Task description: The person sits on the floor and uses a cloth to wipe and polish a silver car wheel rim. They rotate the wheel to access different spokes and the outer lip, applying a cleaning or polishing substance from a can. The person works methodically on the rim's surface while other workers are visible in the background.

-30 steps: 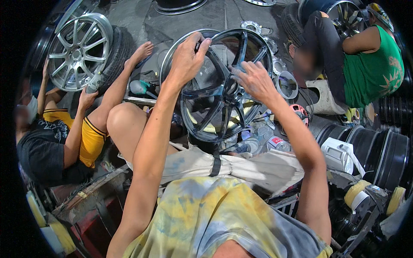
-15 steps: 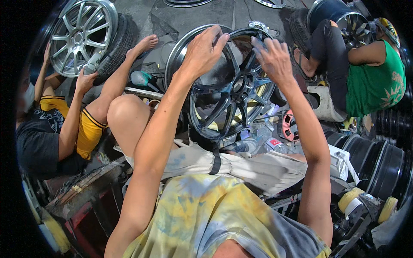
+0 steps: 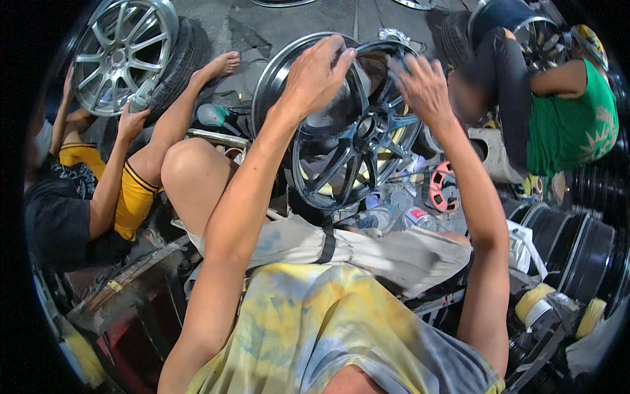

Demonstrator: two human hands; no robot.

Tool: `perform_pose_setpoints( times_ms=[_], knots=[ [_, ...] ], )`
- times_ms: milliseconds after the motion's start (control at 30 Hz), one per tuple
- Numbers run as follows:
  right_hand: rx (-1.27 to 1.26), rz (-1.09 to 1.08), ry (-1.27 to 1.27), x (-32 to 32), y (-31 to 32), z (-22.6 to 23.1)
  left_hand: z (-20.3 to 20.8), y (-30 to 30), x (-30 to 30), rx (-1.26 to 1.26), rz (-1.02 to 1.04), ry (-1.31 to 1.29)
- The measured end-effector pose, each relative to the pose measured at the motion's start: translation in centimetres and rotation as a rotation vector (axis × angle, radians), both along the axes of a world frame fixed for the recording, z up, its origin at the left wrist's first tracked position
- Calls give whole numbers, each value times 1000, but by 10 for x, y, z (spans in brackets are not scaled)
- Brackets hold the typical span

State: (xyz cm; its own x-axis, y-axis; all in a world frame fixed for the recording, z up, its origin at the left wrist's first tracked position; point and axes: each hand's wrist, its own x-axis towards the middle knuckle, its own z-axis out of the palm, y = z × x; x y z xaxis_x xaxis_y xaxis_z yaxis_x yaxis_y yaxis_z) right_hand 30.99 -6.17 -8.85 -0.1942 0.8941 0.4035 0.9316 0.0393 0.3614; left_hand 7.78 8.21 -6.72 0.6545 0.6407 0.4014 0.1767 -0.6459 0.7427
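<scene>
Fingers (image 3: pixel 335 56) of the left hand (image 3: pixel 315 75) curl over the top rim of a dark alloy wheel (image 3: pixel 348 131), clamped on it; the right hand (image 3: pixel 423 88) presses a small pad against the rim's upper right, fingers bent around it. That wheel stands upright on the person's lap. Below it, on the grey concrete floor (image 3: pixel 289 20), lie small cans (image 3: pixel 417 217) with red-and-white labels and a pink roll (image 3: pixel 443 190). Left, a seated person touches a silver wheel (image 3: pixel 125 56); right, another in a green shirt (image 3: pixel 571 125) crouches beside stacked black rims (image 3: pixel 584 243).
</scene>
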Motion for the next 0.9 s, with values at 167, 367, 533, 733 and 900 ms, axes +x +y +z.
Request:
perform_pose_setpoints(
  times_ms=[167, 367, 533, 733, 900],
  knots=[
    [-40, 95, 29, -10, -16, -22, 5, -2, -4, -57, 18, 64],
    [134, 53, 132, 3, -12, -24, -4, 3, -1, 42, 9, -20],
    [133, 108, 259, -8, -28, -61, -1, 7, -4, 7, 9, 3],
    [187, -7, 248, 7, -1, -34, -3, 7, 0, -4, -4, 6],
    [152, 94, 414, -22, -28, -73, -4, 13, -4, -33, 25, -11]
  ],
)
